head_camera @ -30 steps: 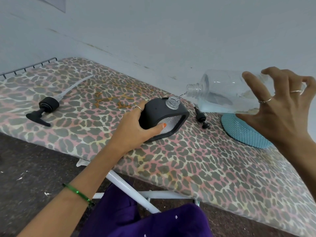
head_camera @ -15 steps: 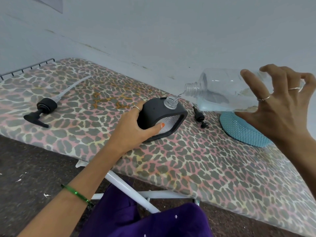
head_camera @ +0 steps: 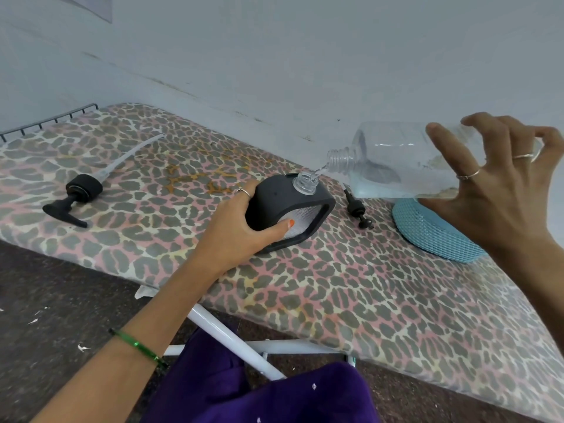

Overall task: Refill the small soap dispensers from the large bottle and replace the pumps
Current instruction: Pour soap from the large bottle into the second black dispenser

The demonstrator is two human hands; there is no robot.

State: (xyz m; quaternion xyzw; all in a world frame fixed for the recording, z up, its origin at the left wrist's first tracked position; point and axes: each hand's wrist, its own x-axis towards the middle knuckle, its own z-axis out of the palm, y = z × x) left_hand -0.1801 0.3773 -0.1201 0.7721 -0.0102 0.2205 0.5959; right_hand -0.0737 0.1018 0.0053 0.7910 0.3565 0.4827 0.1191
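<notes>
My left hand (head_camera: 238, 230) grips a small black dispenser (head_camera: 290, 206) with a clear open neck, standing on the leopard-print ironing board (head_camera: 335, 294). My right hand (head_camera: 500, 190) holds the large clear bottle (head_camera: 393, 163) tipped on its side, its mouth just above and right of the dispenser's neck. A thin stream of clear liquid runs from the bottle into the neck. A small black pump (head_camera: 357, 209) lies on the board right of the dispenser. A large black pump with a long clear tube (head_camera: 82, 190) lies at the far left.
A blue woven round object (head_camera: 433, 236) sits on the board under the large bottle. A white wall runs close behind the board. White metal legs (head_camera: 232, 340) and purple cloth (head_camera: 268, 392) show below the near edge. A wire rack edge (head_camera: 45, 120) is at the far left.
The bottle and dispenser hold nearly the same pose with liquid still running. The view has shifted slightly.
</notes>
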